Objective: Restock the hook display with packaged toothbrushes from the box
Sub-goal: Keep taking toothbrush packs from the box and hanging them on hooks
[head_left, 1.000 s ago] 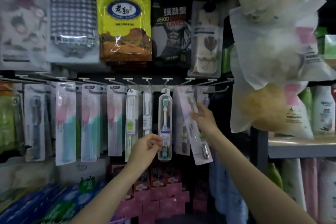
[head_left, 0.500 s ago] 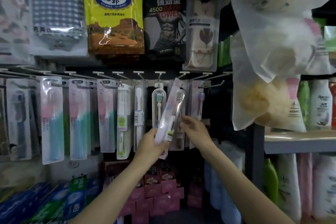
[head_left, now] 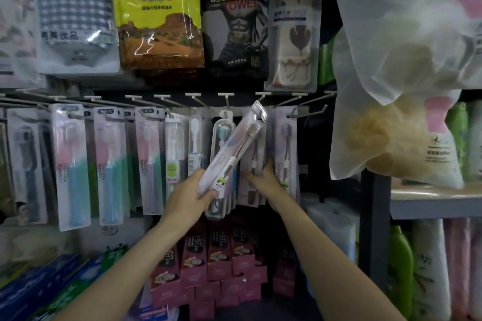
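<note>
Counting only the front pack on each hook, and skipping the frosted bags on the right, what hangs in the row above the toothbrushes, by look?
Floral pack: 1
Checked pack: 1
Yellow pack: 1
Black pack: 1
Clear leaf-print pack: 1
Total: 5

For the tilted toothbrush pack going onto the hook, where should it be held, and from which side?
Best held at its lower end, from below and the left, as the left hand grips it now. The toothbrush pack is long, flat and tilted up to the right, so a low grip leaves the hang tab free for the hook.
</note>
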A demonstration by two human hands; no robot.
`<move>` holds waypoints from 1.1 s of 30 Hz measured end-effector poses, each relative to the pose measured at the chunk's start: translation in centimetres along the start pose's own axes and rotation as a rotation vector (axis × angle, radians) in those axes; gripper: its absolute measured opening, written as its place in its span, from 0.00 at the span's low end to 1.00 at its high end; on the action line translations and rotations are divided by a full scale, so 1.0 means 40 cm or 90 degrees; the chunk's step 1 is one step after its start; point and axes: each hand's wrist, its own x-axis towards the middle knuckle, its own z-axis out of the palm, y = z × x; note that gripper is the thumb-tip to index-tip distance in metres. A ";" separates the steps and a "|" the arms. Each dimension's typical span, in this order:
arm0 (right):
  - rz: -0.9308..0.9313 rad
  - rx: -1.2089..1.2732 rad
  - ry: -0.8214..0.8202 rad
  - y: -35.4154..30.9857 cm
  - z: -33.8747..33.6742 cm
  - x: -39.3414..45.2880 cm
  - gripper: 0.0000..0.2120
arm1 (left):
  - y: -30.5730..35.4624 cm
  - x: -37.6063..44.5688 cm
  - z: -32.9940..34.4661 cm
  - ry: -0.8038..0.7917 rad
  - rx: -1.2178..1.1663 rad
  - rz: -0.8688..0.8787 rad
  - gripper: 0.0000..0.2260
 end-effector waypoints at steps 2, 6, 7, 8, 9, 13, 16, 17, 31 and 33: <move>0.029 0.016 0.010 0.011 0.009 0.008 0.34 | -0.005 0.002 0.000 0.000 -0.009 -0.001 0.11; 0.030 -0.018 0.104 0.022 0.025 -0.012 0.31 | -0.008 -0.002 0.001 -0.003 -0.031 0.015 0.10; 0.029 -0.024 0.114 0.022 0.021 -0.020 0.32 | -0.009 -0.003 0.002 -0.005 -0.042 0.015 0.10; 0.029 -0.030 0.117 0.022 0.014 -0.026 0.34 | -0.010 -0.004 0.003 -0.008 -0.057 0.010 0.11; 0.028 -0.040 0.114 0.018 0.003 -0.032 0.36 | -0.012 -0.004 0.008 -0.014 -0.075 -0.001 0.11; -0.017 -0.047 0.036 -0.012 -0.055 -0.056 0.35 | 0.009 -0.022 0.054 -0.118 -0.216 -0.060 0.12; -0.059 -0.062 0.003 -0.016 -0.084 -0.075 0.34 | 0.039 -0.042 0.099 -0.168 -0.321 -0.050 0.13; -0.068 -0.055 0.003 -0.013 -0.089 -0.078 0.33 | 0.045 -0.044 0.112 -0.168 -0.316 -0.036 0.15; -0.134 -0.134 0.301 0.004 -0.152 -0.119 0.19 | 0.058 -0.060 0.186 -0.138 -0.177 -0.034 0.28; -0.097 -0.106 0.256 0.004 -0.169 -0.085 0.34 | 0.067 -0.057 0.195 -0.111 -0.201 -0.052 0.32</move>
